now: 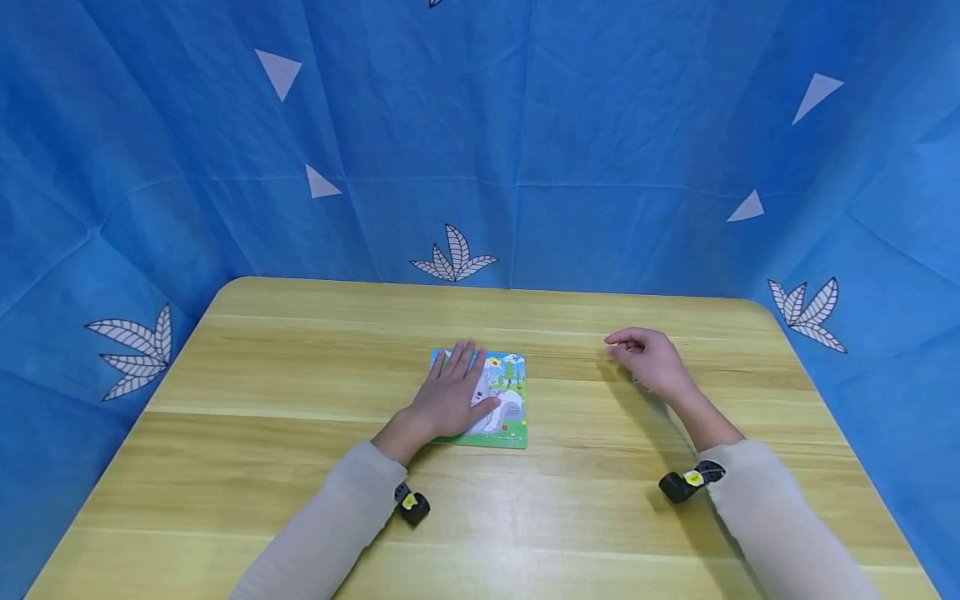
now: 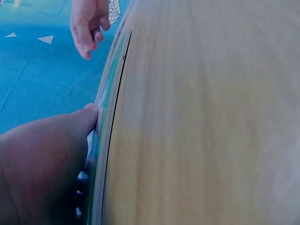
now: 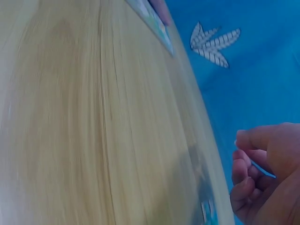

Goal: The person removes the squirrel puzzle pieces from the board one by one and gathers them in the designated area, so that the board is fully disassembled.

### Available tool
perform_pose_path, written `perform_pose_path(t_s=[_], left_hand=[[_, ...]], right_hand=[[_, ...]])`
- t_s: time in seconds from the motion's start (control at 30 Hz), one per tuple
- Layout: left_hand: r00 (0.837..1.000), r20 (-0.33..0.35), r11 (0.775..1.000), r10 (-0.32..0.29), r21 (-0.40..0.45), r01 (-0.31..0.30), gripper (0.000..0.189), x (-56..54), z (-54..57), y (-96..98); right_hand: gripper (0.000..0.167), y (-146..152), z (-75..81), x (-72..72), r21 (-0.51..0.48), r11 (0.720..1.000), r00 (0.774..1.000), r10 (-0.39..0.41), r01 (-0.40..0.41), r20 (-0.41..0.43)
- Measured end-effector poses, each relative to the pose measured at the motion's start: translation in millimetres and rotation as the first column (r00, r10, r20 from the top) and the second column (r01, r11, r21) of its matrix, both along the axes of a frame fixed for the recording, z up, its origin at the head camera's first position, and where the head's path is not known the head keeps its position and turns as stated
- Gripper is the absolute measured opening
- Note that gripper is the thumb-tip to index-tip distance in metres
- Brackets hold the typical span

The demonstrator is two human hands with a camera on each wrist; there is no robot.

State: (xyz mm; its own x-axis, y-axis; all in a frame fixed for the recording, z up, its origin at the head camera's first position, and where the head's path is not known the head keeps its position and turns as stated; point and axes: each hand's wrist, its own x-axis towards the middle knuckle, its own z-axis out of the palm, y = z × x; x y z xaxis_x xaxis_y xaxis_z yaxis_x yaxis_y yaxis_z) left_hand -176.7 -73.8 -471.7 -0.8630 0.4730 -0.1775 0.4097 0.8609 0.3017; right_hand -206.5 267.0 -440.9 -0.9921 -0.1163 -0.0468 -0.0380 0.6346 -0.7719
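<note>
My left hand (image 1: 448, 402) lies flat with straight fingers on a thin, brightly printed picture board (image 1: 512, 425), covering its left part. The uncovered part shows a grey-white animal, green grass, trees and flowers. In the left wrist view the thumb touches the edge of the board (image 2: 104, 126). My right hand (image 1: 651, 360) hovers over the table to the right of the board, fingers loosely curled, with nothing visible between them. Below it lies a small teal-and-white thing (image 3: 209, 213), mostly hidden by the hand in the head view; its kind cannot be told.
The board lies on a light wood-grain table (image 1: 300, 483) with rounded far corners. A blue cloth (image 1: 600, 125) with white triangles and leaf prints hangs behind and at both sides. Each wrist wears a small black camera (image 1: 678, 487).
</note>
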Motion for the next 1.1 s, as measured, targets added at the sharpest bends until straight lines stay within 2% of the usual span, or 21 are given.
perform_pose_path(t_s=[0.43,0.67,0.9,1.1], left_hand=[[1.0,-0.005,1.0,-0.003,0.021,0.004,0.084,-1.1,-1.5,-0.4],[1.0,-0.002,1.0,0.002,0.01,-0.002,0.086,-3.9,-11.7,-0.5],[1.0,0.014,1.0,0.005,0.008,-0.006,0.085,-2.4,-2.5,0.5],[1.0,0.013,1.0,0.005,0.002,-0.005,0.085,-2.7,-3.6,0.8]], right_hand=[[0.026,-36,-5.5,-6.1,-0.069,0.994,0.996,0.087,-0.089,-0.025],[0.024,-54,-11.2,-6.9,-0.095,0.985,0.989,0.145,-0.147,-0.026],[0.024,-74,-12.0,-6.3,-0.119,0.974,0.982,0.188,-0.191,-0.031],[0.021,-94,-15.1,-6.2,-0.118,0.967,0.974,0.222,-0.225,-0.036]])
